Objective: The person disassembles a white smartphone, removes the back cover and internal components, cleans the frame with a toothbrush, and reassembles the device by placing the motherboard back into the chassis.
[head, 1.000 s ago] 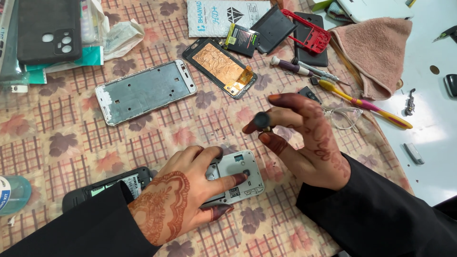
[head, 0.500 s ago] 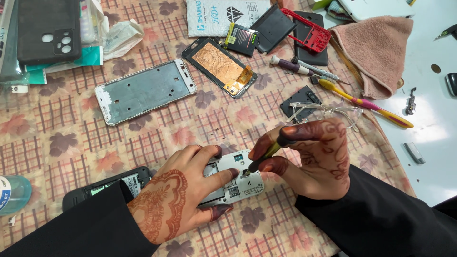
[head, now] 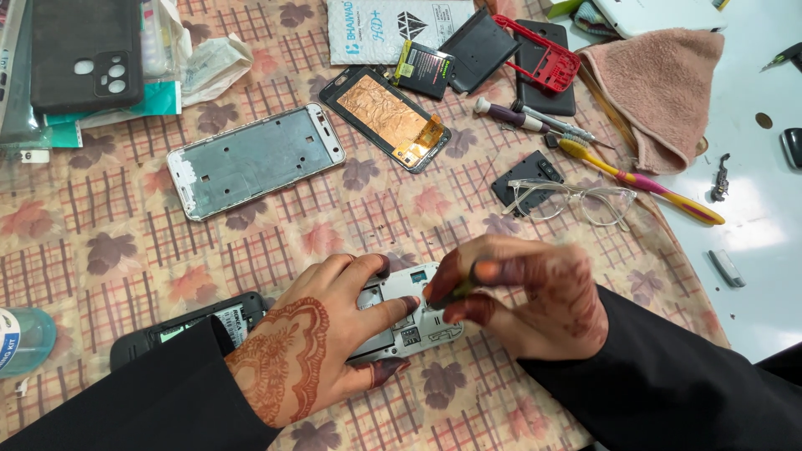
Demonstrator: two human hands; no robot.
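Observation:
My left hand (head: 322,334), marked with henna, presses flat on a small silver phone body (head: 413,321) lying open-side up on the patterned cloth (head: 125,250). My right hand (head: 526,292) pinches a thin dark screwdriver (head: 455,292) whose tip rests on the phone body's upper part. Both sleeves are black. My left fingers cover much of the phone body.
A silver phone frame (head: 255,159) and a screen with copper foil (head: 388,117) lie farther back. Clear glasses (head: 572,200), a toothbrush (head: 639,179), a pink towel (head: 668,92), a red frame (head: 539,54) and dark covers sit at right. A black phone (head: 180,326) is at left.
My right hand came down from above the cloth onto the phone body, bringing the screwdriver tip onto it. My left hand stayed on the phone body.

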